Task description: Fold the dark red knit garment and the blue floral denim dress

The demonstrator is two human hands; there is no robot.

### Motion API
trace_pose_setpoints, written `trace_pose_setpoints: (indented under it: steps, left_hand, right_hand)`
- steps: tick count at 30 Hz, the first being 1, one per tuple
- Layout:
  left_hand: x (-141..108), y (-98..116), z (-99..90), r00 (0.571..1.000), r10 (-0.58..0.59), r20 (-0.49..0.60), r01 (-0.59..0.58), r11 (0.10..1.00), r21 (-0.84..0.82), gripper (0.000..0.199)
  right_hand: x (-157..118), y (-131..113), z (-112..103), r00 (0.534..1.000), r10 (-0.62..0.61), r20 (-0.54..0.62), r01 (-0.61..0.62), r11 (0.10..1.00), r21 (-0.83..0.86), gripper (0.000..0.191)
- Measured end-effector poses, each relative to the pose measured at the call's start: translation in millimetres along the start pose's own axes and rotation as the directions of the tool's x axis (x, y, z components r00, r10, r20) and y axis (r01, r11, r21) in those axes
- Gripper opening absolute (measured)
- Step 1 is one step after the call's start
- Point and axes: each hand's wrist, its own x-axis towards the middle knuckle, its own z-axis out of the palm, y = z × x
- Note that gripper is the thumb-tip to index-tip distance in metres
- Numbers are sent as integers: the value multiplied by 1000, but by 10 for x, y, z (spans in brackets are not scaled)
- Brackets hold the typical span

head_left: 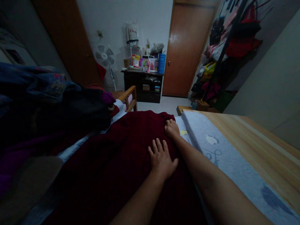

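A dark red cloth [136,150], soft and perhaps knitted, lies spread over the bed; its full shape is lost in the dark foreground. My left hand [162,162] rests flat on it, palm down with the fingers spread. Farther up, at the cloth's far right edge, my right hand [172,128] has its fingers curled onto the fabric and pinches it. The right forearm crosses over the cloth's right side. Beneath the cloth is a pale grey-blue patterned sheet [211,140].
A heap of dark clothes with jeans [47,81] lies on the left. Bare wooden board [257,134] runs along the right. Beyond the bed stand a wooden chair [131,97], a fan [105,56], a black cabinet [142,87] and a door [187,47]. Bags [243,37] hang at right.
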Motion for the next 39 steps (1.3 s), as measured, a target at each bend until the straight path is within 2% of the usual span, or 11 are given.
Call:
trace_pose_setpoints:
  steps: [8, 12, 16, 20, 23, 28, 31, 35, 39]
  left_hand:
    - [-15, 3, -7, 1000, -1, -17, 1, 1000, 4, 100]
    - [-22, -5, 3, 999, 9, -31, -9, 1000, 5, 99]
    - [-19, -8, 22, 999, 16, -49, -15, 1000, 20, 99]
    - [-21, 6, 6, 999, 12, -43, -10, 999, 45, 99]
    - [-35, 28, -34, 1000, 11, -21, -10, 998, 61, 97]
    - [-40, 18, -99, 998, 41, 37, -44, 997, 68, 93]
    - [13, -98, -148, 989, 84, 125, -90, 995, 42, 81]
    - [94, -358, -236, 941, 199, 273, -191, 980, -55, 63]
    - [71, -476, -269, 949, 224, 224, -220, 975, -45, 63]
  right_hand:
    - [-31, -19, 8, 998, 29, 59, -32, 998, 54, 36]
    - [-99, 53, 59, 999, -14, 34, 8, 985, 175, 42]
    - [-149, 196, 68, 990, -83, 113, 46, 954, 297, 48]
    - [-256, 313, -50, 972, -138, 189, 70, 942, 328, 52]
    - [-435, 278, -190, 968, -140, 207, 65, 941, 332, 53]
    - [-890, 29, -335, 986, -66, 151, 0, 916, 400, 58]
    - [-1162, -53, -340, 990, -24, 138, -41, 893, 448, 57]
    - [-1447, -30, -361, 989, 26, 146, -87, 898, 431, 55]
    - [-1692, -38, -516, 971, -28, 237, -52, 944, 325, 56]
